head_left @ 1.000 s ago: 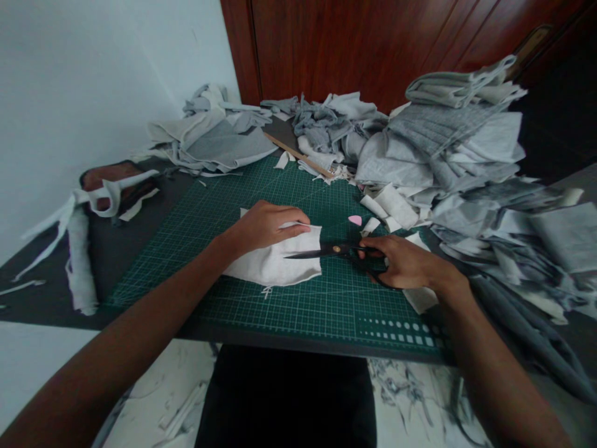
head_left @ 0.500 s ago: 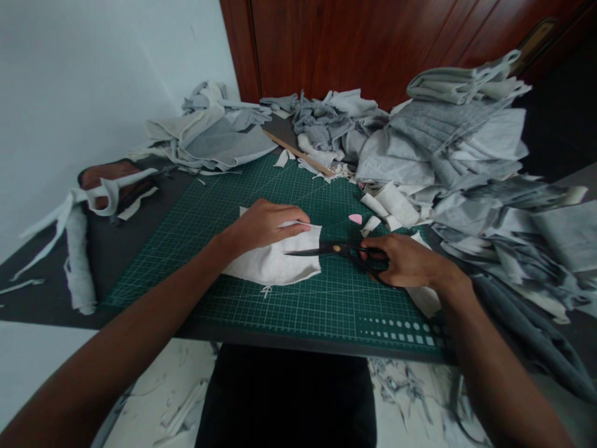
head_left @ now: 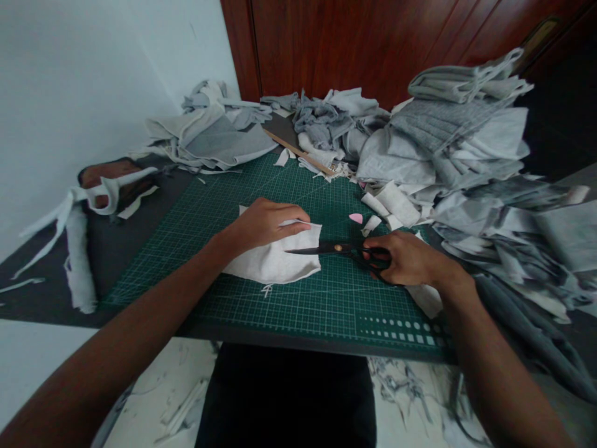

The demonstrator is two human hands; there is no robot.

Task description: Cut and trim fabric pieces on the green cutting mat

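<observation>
A piece of white fabric [head_left: 265,258] lies on the green cutting mat [head_left: 289,317]. My left hand [head_left: 268,223] pinches its far edge between thumb and fingers, lifting that edge a little. In my right hand [head_left: 405,258] are black scissors [head_left: 338,248], my fingers through the handle loops. Their blades look closed and point left over the fabric's right part. A small tuft of thread [head_left: 266,290] is at the fabric's near edge. Under my right wrist lies another pale fabric strip [head_left: 426,301], partly hidden.
Grey and white cloth is heaped high at the right [head_left: 466,137] and at the back left [head_left: 219,143]. A wooden stick [head_left: 305,153], pink tailor's chalk [head_left: 356,218] and fabric offcuts [head_left: 396,202] lie beyond my hands. A brown pouch [head_left: 109,177] sits at the left.
Almost nothing differs. My right hand and the scissors have shifted very slightly; my left hand keeps its hold on the fabric.
</observation>
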